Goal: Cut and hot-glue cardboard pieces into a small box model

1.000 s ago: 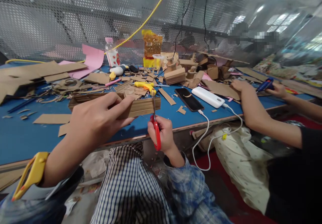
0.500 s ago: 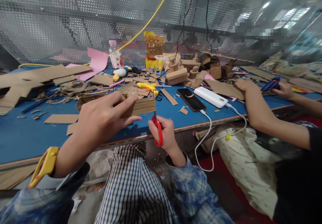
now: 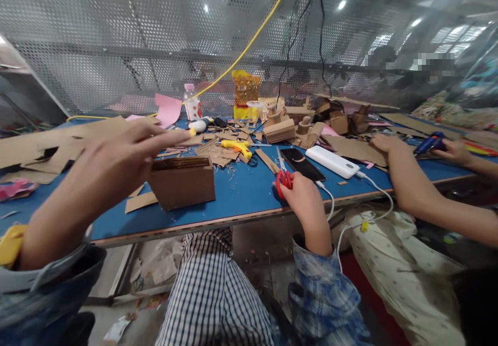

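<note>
My left hand [image 3: 103, 162] hovers over the left part of the blue table, its fingers stretched out to the right and nothing in its grasp. Just beyond its palm stands an open-topped cardboard box [image 3: 184, 185], upright near the front edge; the hand partly hides the box's left end. My right hand [image 3: 307, 195] has its fingers on the red handles of a pair of scissors [image 3: 284, 182]. The blades point away from me, over the table beside a black phone [image 3: 302, 164]. A flat cardboard strip [image 3: 266, 160] lies by the blades.
A yellow glue gun [image 3: 237, 146] lies among cardboard scraps behind the box. A white power bank [image 3: 332, 161] with a cable is right of the phone. Another person's arm [image 3: 416, 180] reaches in from the right, with a blue glue gun [image 3: 430, 143] in that person's other hand.
My left hand has come away from the box and moved left. The box now shows its broad side. My right hand has carried the scissors rightward, towards the phone.
</note>
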`<state>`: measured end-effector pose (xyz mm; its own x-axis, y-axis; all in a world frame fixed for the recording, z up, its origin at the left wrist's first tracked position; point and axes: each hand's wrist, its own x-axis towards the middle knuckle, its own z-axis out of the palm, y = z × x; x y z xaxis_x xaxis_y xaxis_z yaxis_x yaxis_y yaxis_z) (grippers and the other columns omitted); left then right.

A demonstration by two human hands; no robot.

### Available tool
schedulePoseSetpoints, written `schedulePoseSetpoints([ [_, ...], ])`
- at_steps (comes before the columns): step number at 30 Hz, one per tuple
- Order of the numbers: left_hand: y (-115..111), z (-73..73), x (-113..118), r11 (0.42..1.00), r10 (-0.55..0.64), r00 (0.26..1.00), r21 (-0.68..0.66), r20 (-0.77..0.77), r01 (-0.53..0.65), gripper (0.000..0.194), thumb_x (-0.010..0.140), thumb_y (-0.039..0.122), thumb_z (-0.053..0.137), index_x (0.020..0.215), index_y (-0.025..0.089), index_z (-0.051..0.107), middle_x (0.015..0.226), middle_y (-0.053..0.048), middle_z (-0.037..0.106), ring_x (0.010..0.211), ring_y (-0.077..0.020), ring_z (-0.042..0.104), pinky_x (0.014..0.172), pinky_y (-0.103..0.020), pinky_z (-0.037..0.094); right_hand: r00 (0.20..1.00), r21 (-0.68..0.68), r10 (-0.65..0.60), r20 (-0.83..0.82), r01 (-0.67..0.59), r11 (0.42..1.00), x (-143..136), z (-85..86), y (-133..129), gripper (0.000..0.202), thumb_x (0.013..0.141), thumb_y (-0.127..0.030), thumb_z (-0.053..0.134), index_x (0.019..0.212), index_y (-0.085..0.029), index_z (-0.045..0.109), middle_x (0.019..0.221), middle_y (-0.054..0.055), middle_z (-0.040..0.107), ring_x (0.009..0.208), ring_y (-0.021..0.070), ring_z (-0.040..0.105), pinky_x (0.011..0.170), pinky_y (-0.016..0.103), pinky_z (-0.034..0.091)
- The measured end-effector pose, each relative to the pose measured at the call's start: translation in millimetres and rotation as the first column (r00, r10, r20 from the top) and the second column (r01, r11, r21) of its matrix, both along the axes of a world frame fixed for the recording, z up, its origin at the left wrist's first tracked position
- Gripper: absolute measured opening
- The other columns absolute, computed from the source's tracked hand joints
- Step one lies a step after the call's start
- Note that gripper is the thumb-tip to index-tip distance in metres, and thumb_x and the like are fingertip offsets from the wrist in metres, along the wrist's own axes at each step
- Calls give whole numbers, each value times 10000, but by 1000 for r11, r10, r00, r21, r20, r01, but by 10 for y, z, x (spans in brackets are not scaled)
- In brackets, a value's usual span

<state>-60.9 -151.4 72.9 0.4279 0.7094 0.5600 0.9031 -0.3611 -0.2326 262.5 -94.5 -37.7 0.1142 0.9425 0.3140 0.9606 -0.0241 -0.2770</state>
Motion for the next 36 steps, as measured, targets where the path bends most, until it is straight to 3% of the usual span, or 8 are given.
schedulePoseSetpoints([
  [5,102,-141,54,981,-75,984,-188,-159,45,516,1047,114,231,1479,170,508,1239,-149,637,1108,-228,586,957,-370,489,993,-41,-4,122,9,999,-67,37,-14,311,1021,-250,460,1003,-46,695,958,226,722,865,281,699,697,324,409],
  [11,227,-348,-75,988,-83,995,-136,-51,75,485,1052,381,332,1403,188,606,1153,-140,672,1044,-287,622,908,-432,520,989,-3,-21,143,22,1000,-239,134,-15,385,992,-302,534,1046,32,716,1054,299,635,1038,377,648,874,415,485],
  [15,196,-351,-79,990,-63,998,-124,15,65,512,1041,424,317,1366,197,641,1169,-133,658,1052,-278,608,930,-427,511,970,170,223,-96,-205,964,-409,133,-26,361,949,-289,621,1180,-18,683,1147,246,620,1142,352,623,999,457,493],
  [17,184,-360,-70,989,-46,998,-136,48,52,517,1036,425,318,1371,199,642,1167,-130,649,1037,-269,606,920,-415,512,853,266,466,-236,-404,875,-550,96,-23,355,931,-271,646,1229,-78,665,1189,204,634,1164,302,630,1048,439,491],
  [19,183,-380,-69,987,-43,995,-152,89,56,516,1033,424,328,1384,203,636,1174,-124,641,1036,-260,608,918,-404,511,640,314,676,-364,-599,736,-737,36,-5,395,929,-298,656,1296,-152,636,1259,164,649,1209,264,630,1064,412,500],
  [23,182,-402,-82,979,-99,980,-161,172,127,499,1029,426,368,1370,197,650,1170,-118,638,1057,-246,610,948,-394,505,351,350,745,-567,-716,604,-1103,-97,54,544,928,-319,650,1449,-234,519,1431,135,607,1324,259,584,1073,413,502],
  [27,131,-366,-75,962,-173,962,-174,213,212,423,1041,360,432,1329,166,674,1166,-124,646,1038,-212,615,913,-351,516,216,387,681,-699,-686,616,-1163,-135,9,500,886,-260,675,1372,-211,569,1279,108,696,1152,216,670,958,354,555],
  [36,201,-387,-128,837,-481,847,-170,227,521,391,992,132,542,1348,255,649,1248,-59,664,1122,-146,627,911,-244,489,248,305,554,-795,-625,718,-890,-48,-202,421,667,-374,871,970,-204,632,921,25,707,810,154,629,663,275,484],
])
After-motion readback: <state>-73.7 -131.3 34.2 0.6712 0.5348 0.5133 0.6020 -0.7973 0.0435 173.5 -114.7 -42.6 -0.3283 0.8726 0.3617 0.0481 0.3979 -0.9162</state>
